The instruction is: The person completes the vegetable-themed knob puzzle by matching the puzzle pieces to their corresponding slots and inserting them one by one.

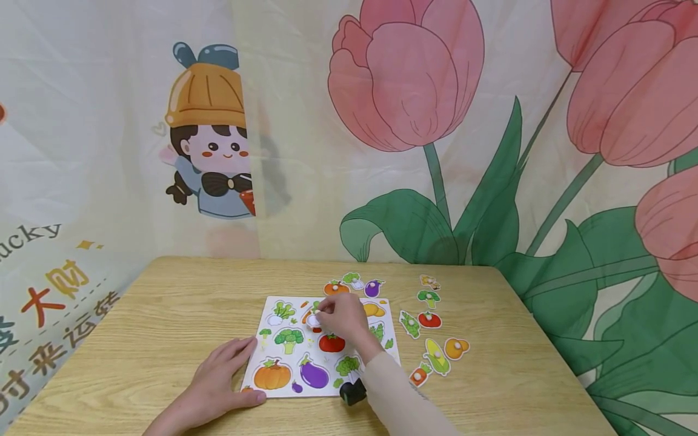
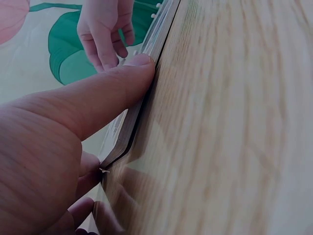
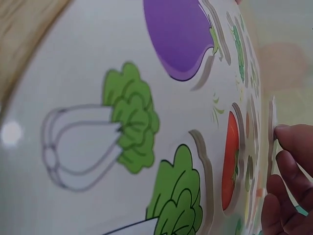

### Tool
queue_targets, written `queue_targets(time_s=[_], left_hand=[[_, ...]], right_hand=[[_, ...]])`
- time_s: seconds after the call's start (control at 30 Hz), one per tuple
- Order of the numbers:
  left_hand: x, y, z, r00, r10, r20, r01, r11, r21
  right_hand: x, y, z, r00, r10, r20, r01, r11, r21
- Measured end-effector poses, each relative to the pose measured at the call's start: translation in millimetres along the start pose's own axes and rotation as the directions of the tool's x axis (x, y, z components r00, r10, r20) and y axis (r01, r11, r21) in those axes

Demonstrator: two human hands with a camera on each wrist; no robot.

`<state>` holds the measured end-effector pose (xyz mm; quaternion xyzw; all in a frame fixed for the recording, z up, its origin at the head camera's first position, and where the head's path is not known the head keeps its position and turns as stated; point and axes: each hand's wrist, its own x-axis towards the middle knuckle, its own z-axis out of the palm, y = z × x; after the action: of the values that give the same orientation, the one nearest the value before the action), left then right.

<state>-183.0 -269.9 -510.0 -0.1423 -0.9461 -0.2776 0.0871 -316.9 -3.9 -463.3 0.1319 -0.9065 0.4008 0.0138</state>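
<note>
Our left hand (image 1: pixel 218 372), relaxed and unclenched, rests its thumb and fingertips against the near left corner of the puzzle board (image 1: pixel 262 353), while our right hand (image 1: pixel 346 318) pinches something above the board's far half. Beneath the board we see the wooden table (image 1: pixel 180 315). Loose knobbed pieces lie beyond the board's far edge and to its right, among them a corn piece (image 1: pixel 437 357) and a tomato piece (image 1: pixel 429 320). Smallest is the pinched piece (image 1: pixel 313 321), partly white, at our right fingertips over the board's far middle; its long axis is too hidden to tell. We judge the key relation to be with the radish picture (image 1: pixel 280 313), leftward along the board's far side, our right hand being the nearer to the piece.
</note>
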Motion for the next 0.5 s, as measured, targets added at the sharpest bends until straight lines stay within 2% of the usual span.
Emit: queue_targets(time_s=[0.5], left_hand=[[0.1, 3.2, -2.9, 1.000, -0.009, 0.019, 0.009, 1.000, -0.007]], right_hand=[[7.7, -11.8, 15.7, 0.997, -0.066, 0.035, 0.068, 0.996, -0.058]])
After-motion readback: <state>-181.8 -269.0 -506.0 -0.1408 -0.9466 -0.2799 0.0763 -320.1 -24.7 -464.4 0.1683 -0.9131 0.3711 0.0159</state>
